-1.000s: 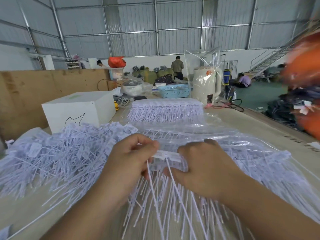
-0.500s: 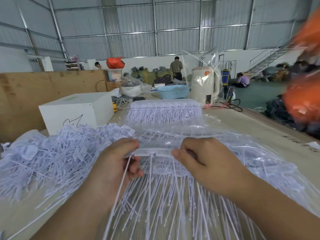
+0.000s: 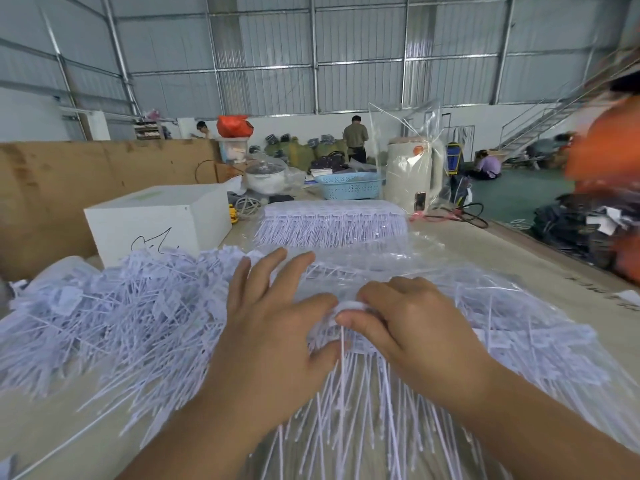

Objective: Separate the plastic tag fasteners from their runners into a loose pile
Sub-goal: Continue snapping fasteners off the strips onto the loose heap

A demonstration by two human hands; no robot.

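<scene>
A loose pile of white plastic tag fasteners [image 3: 114, 317] spreads over the left of the table. In front of me lies a clear bag of fasteners on runners [image 3: 502, 327], their thin tails fanning toward me. My right hand [image 3: 408, 323] pinches the head end of a small bunch of fasteners [image 3: 349, 308] between thumb and curled fingers. My left hand [image 3: 273, 310] is just left of it with fingers spread and straight, its thumb near the same bunch. A single strand [image 3: 342, 355] hangs down between the hands.
A second bagged stack of fasteners [image 3: 332, 220] lies farther back. A white box [image 3: 156, 220] stands at the left, with a blue basket [image 3: 349, 185], a pot [image 3: 265, 178] and a wrapped kettle [image 3: 414, 171] behind. A person in orange [image 3: 609, 161] is at the right edge.
My left hand let go of the runner and spread its fingers. The hands moved closer together, and my right hand now pinches a small bunch alone.
</scene>
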